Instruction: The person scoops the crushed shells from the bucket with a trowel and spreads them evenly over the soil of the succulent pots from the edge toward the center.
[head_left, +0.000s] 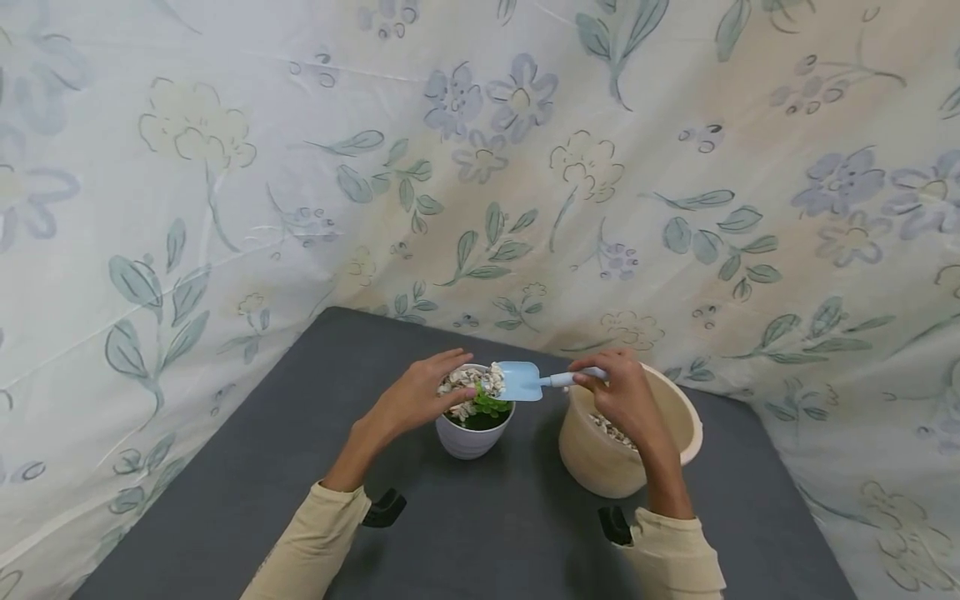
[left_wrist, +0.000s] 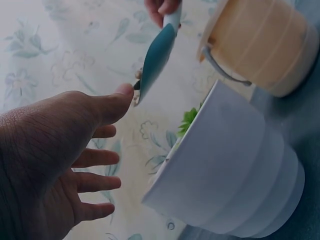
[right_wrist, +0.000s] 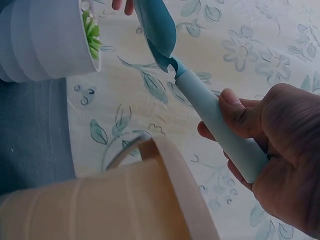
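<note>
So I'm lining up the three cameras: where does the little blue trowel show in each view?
Head: blue trowel at centre, its blade over the white pot, handle in the right hand.
Left wrist: top centre, blade edge-on by the left hand's thumb.
Right wrist: runs from top centre down to the gripping hand at right.
Shared landmark: the white pot, beside the beige bucket.

Setting: an improvised indoor potting station, probably in a home. Evidence: a flower-printed fabric sheet [head_left: 525,167] is hung as a backdrop on two sides. A dark grey worktop [head_left: 247,500] carries a white plant pot [head_left: 468,442] and a beige bucket [head_left: 600,467] containing pebbles.
</note>
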